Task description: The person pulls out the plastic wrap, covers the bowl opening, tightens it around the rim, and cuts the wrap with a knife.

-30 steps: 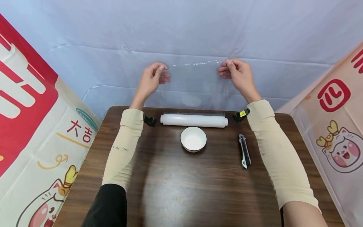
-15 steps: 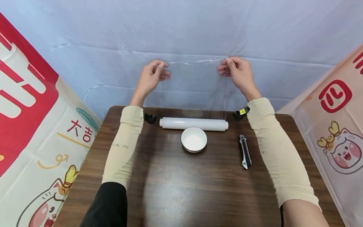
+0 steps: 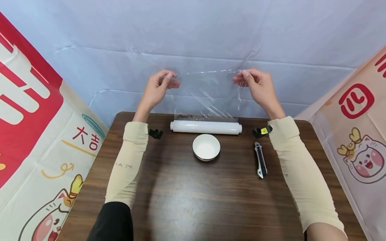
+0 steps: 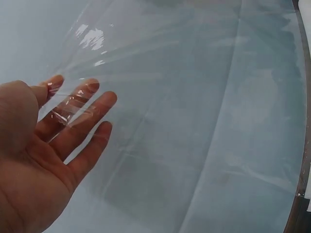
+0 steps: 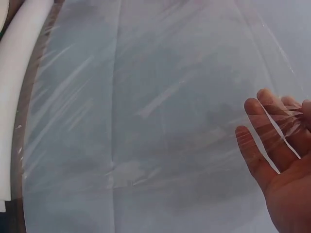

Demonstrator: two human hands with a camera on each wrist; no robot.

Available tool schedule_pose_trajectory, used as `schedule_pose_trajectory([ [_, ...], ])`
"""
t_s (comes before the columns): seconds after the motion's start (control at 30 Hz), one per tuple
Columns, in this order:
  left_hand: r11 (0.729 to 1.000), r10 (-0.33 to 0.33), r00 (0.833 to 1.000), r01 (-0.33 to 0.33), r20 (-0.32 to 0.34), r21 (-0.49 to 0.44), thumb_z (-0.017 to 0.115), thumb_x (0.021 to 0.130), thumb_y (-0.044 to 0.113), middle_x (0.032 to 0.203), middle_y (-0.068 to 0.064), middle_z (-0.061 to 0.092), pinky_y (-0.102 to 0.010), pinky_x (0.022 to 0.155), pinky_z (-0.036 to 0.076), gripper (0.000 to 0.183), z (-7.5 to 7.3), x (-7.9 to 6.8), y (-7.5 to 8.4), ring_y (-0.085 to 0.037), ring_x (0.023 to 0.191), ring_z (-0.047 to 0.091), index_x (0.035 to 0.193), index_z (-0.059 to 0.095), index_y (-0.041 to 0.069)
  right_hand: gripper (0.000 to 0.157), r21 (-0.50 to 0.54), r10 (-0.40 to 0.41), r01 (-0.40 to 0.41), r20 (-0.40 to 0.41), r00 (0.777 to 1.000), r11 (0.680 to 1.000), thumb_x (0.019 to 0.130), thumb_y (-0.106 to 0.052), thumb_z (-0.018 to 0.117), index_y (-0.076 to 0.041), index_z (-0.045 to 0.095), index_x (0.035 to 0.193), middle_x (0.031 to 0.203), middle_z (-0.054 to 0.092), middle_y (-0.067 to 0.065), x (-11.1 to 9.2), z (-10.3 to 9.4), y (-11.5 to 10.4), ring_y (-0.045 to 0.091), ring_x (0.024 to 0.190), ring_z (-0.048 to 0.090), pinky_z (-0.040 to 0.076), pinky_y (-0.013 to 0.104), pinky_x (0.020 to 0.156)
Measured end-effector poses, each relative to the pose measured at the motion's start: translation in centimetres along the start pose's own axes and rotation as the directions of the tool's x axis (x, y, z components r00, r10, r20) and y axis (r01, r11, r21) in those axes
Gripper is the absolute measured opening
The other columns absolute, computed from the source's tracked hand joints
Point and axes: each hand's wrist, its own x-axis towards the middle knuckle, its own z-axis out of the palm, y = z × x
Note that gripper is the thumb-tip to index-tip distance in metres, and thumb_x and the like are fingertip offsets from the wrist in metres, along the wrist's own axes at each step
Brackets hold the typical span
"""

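Observation:
A clear sheet of cling film (image 3: pixel 208 90) stretches up from a white roll (image 3: pixel 206 127) lying near the table's far edge. My left hand (image 3: pixel 156 88) pinches the sheet's upper left corner between thumb and index finger; the left wrist view shows film over the fingers (image 4: pixel 82 131). At the upper right corner, my right hand (image 3: pixel 261 86) pinches the film, which gathers in creases at the thumb in the right wrist view. Both hands are raised beyond the roll. In front of the roll stands a white bowl (image 3: pixel 206 147) with a dark rim.
A utility knife (image 3: pixel 260 160) lies on the wooden table (image 3: pixel 187 194), right of the bowl. A pale cloth backdrop (image 3: pixel 193 30) hangs behind the table, and printed banners flank both sides.
Both hands first rise slightly, then come lower and a little farther apart. The roll shifts toward the bowl, then back away from it. The film now shows more slanting creases.

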Motion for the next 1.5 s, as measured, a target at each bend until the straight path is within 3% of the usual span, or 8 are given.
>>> schedule_pose_trajectory([
  [0.23, 0.998, 0.026, 1.0, -0.026, 0.012, 0.052, 0.052, 0.111, 0.038, 0.111, -0.015, 0.08, -0.039, 0.106, 0.054, 0.038, -0.2, -3.8, 0.5, -0.021, 0.107, 0.078, 0.123, 0.069, 0.006, 0.032, -0.013, -0.047, 0.047, 0.017, 0.999, 0.999, 0.11, -0.022, 0.057, 0.002, 0.076, 0.117, 0.103, 0.081, -0.013, -3.9, 0.1, -1.0, 0.012, 0.1, 0.074, 0.056, 0.024, 0.091],
  [0.37, 0.995, 0.057, 0.998, -0.058, 0.015, 0.081, 0.053, 0.111, 0.04, 0.109, -0.011, 0.081, -0.039, 0.107, 0.053, 0.035, 0.0, -5.6, 0.7, -0.018, 0.106, 0.078, 0.12, 0.071, 0.012, 0.03, -0.055, -0.071, 0.073, 0.025, 0.997, 0.996, 0.11, -0.024, 0.057, -0.002, 0.077, 0.117, 0.107, 0.08, -0.014, -5.7, 0.2, -1.2, 0.007, 0.105, 0.074, 0.055, 0.024, 0.095],
  [0.6, 0.993, 0.043, 0.997, -0.051, 0.068, 0.111, 0.05, 0.112, 0.04, 0.112, -0.009, 0.08, -0.041, 0.106, 0.054, 0.035, 0.5, -7.5, 0.4, -0.019, 0.111, 0.075, 0.121, 0.071, 0.014, 0.028, -0.081, -0.059, 0.065, 0.074, 0.996, 0.995, 0.11, -0.019, 0.056, -0.001, 0.076, 0.119, 0.111, 0.081, -0.012, -8.3, 0.5, -0.4, 0.002, 0.107, 0.073, 0.053, 0.018, 0.097],
  [0.73, 0.998, 0.013, 0.998, -0.017, 0.062, 0.061, 0.051, 0.111, 0.04, 0.109, -0.013, 0.079, -0.041, 0.107, 0.055, 0.035, 0.4, -6.6, 0.0, -0.022, 0.108, 0.077, 0.12, 0.071, 0.013, 0.031, -0.077, -0.028, 0.032, 0.048, 0.998, 0.997, 0.11, -0.023, 0.056, 0.0, 0.075, 0.119, 0.108, 0.082, -0.011, -7.6, 0.4, -0.4, 0.001, 0.104, 0.075, 0.052, 0.016, 0.1],
  [0.97, 0.999, -0.022, 0.999, 0.024, 0.042, -0.036, 0.052, 0.112, 0.033, 0.108, -0.022, 0.079, -0.038, 0.104, 0.059, 0.034, 0.3, -2.5, -0.6, -0.026, 0.101, 0.079, 0.121, 0.069, 0.005, 0.035, -0.005, 0.022, -0.022, 0.013, 1.0, 1.0, 0.11, -0.023, 0.056, 0.007, 0.073, 0.117, 0.099, 0.081, -0.009, -3.0, 0.4, 0.2, 0.006, 0.094, 0.078, 0.059, 0.021, 0.094],
  [1.2, 1.0, -0.018, 0.999, 0.019, 0.036, -0.018, 0.051, 0.112, 0.032, 0.109, -0.024, 0.077, -0.035, 0.101, 0.061, 0.038, 0.7, 1.0, -0.3, -0.032, 0.102, 0.078, 0.126, 0.067, 0.001, 0.035, 0.079, 0.054, -0.049, -0.063, 0.997, 0.996, 0.109, -0.023, 0.056, 0.008, 0.071, 0.116, 0.095, 0.08, -0.006, 1.1, 0.2, 1.6, 0.009, 0.089, 0.078, 0.062, 0.022, 0.088],
  [1.33, 1.0, 0.002, 1.0, -0.002, 0.014, -0.026, 0.05, 0.112, 0.032, 0.111, -0.024, 0.077, -0.034, 0.102, 0.06, 0.037, 0.9, 2.0, 0.1, -0.035, 0.103, 0.077, 0.126, 0.068, 0.002, 0.035, 0.076, 0.045, -0.037, -0.102, 0.994, 0.996, 0.108, -0.026, 0.057, 0.004, 0.073, 0.117, 0.096, 0.08, -0.004, 2.3, 0.2, 1.9, 0.009, 0.09, 0.079, 0.061, 0.022, 0.089],
  [1.5, 0.999, 0.001, 1.0, -0.002, -0.025, -0.046, 0.05, 0.112, 0.031, 0.111, -0.027, 0.076, -0.034, 0.101, 0.06, 0.037, 0.8, 2.0, 0.5, -0.035, 0.103, 0.077, 0.125, 0.069, 0.002, 0.037, 0.055, 0.032, -0.025, -0.117, 0.993, 0.998, 0.107, -0.029, 0.058, 0.002, 0.074, 0.118, 0.096, 0.08, -0.005, 2.4, 0.5, 1.6, 0.01, 0.091, 0.078, 0.06, 0.022, 0.09],
])
